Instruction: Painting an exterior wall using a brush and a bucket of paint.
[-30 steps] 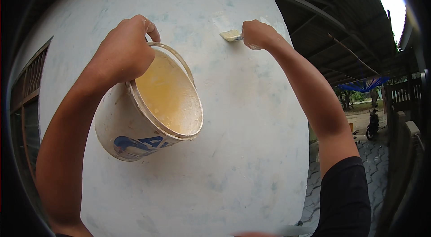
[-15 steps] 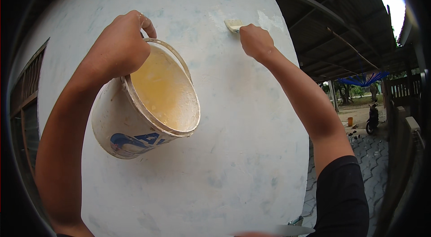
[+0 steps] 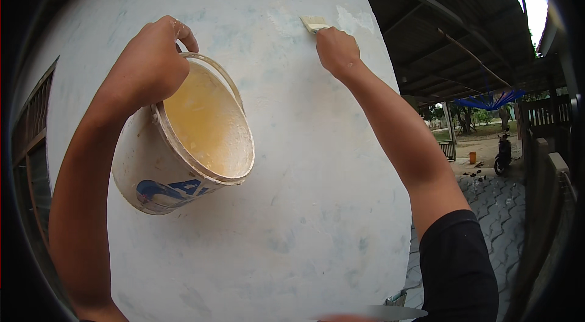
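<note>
My left hand point(image 3: 153, 61) is closed on the rim of a white plastic bucket point(image 3: 137, 163), tilted with its mouth toward me. Pale splashes coat the bucket's yellowish inside, and its thin handle arcs over the far side of the mouth. Up and to the right, my right hand point(image 3: 339, 51) grips a paintbrush point(image 3: 313, 23) by its handle, which the fist mostly hides. The pale bristles point up and left, at the wall point(image 3: 317, 157); whether they touch it I cannot tell. White coating with faint bluish patches covers the wall, and a brighter patch point(image 3: 354, 20) lies right of the brush.
A barred wooden window point(image 3: 36, 115) borders the wall at the left. Beyond the wall's right edge lie grey paving point(image 3: 496, 218), a parked motorbike point(image 3: 503, 154) and an orange bucket point(image 3: 472, 157) under a dark roof point(image 3: 426, 23). A fence point(image 3: 551, 120) stands far right.
Both hands, the bucket and the wall's right edge sit farther left in view. The brush is higher, and its bristles have turned more to the left. Both grips are unchanged.
</note>
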The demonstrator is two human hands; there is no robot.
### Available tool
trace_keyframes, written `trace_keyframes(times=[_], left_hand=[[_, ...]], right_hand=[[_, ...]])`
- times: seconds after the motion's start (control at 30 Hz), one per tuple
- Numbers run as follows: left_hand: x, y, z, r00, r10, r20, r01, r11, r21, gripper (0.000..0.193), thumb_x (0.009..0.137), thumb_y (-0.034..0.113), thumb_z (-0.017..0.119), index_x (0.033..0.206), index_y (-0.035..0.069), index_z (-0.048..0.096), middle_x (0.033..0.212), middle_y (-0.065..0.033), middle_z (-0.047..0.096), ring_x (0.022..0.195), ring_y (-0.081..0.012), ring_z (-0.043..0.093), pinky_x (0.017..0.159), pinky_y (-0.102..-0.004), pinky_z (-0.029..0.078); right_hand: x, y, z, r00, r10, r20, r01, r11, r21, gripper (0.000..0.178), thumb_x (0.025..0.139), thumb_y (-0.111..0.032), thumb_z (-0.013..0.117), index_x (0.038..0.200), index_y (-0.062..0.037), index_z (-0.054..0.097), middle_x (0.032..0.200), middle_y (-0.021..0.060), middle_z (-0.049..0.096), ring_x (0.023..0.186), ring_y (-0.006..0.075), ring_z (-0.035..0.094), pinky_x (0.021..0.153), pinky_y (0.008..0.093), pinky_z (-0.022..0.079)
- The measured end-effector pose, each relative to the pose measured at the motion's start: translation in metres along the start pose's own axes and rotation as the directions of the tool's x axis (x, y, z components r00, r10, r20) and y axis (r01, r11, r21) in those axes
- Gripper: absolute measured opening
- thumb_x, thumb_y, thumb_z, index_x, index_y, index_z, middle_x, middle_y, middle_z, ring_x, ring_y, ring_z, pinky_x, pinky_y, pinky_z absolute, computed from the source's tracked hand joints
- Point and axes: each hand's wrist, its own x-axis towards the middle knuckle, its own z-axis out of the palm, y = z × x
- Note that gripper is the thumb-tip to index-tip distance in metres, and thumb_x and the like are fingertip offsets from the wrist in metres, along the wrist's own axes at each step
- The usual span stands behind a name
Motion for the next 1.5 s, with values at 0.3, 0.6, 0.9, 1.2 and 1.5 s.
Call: trace_keyframes(times=[0.3,0.6,0.9,1.2,1.5], left_hand=[[-0.005,0.006,0.003,1.000,0.001,0.011,0.000,1.000,-0.029,0.042,0.081,-0.010,0.053,0.121,-0.008,0.068,0.113,-0.0302,0.072,0.100,-0.0367,0.073,0.095,-0.0441,0.057],[-0.058,-0.035,-0.007,0.983,0.054,-0.174,-0.071,0.993,-0.094,0.045,0.080,-0.005,0.055,0.123,-0.004,0.069,0.116,-0.0257,0.073,0.103,-0.0334,0.073,0.094,-0.0410,0.058],[-0.208,-0.091,-0.024,0.927,-0.247,-0.282,0.098,0.885,-0.454,0.049,0.086,-0.012,0.059,0.134,-0.007,0.061,0.124,-0.0204,0.072,0.113,-0.0237,0.071,0.102,-0.0343,0.055],[-0.410,-0.148,-0.007,0.741,-0.545,-0.391,0.426,0.833,-0.354,0.035,0.088,-0.013,0.068,0.122,-0.008,0.065,0.121,-0.0227,0.073,0.109,-0.0258,0.073,0.098,-0.0349,0.058],[-0.474,-0.177,-0.012,0.857,-0.444,-0.263,0.463,0.887,0.011,0.041,0.081,-0.018,0.060,0.116,-0.002,0.073,0.117,-0.0182,0.077,0.105,-0.0250,0.076,0.091,-0.0342,0.060]], right_hand=[[-0.106,0.008,-0.106,0.926,-0.108,0.363,0.141,0.988,-0.064,0.024,0.086,0.001,0.065,0.106,-0.0002,0.078,0.093,0.0225,0.075,0.080,0.0378,0.073,0.073,0.0444,0.057],[-0.232,-0.019,-0.099,0.999,-0.031,-0.026,0.041,0.763,0.645,0.029,0.093,-0.004,0.071,0.121,-0.0028,0.075,0.083,0.0184,0.072,0.063,0.0254,0.061,0.061,0.0353,0.048],[-0.375,-0.097,-0.057,0.830,0.020,0.557,-0.556,-0.039,0.830,0.037,0.095,-0.005,0.073,0.129,0.0077,0.068,0.089,0.0016,0.065,0.073,0.0074,0.052,0.065,0.0234,0.044],[-0.510,-0.200,-0.039,0.592,-0.298,0.749,-0.760,-0.516,0.396,0.017,0.096,-0.012,0.072,0.100,0.0030,0.064,0.078,0.0011,0.057,0.059,0.0064,0.040,0.049,0.0240,0.028],[-0.551,-0.237,-0.041,0.528,-0.644,0.554,-0.849,-0.397,0.348,0.037,0.090,-0.003,0.073,0.125,0.0081,0.070,0.083,0.0065,0.066,0.066,0.0081,0.050,0.057,0.0245,0.039]])
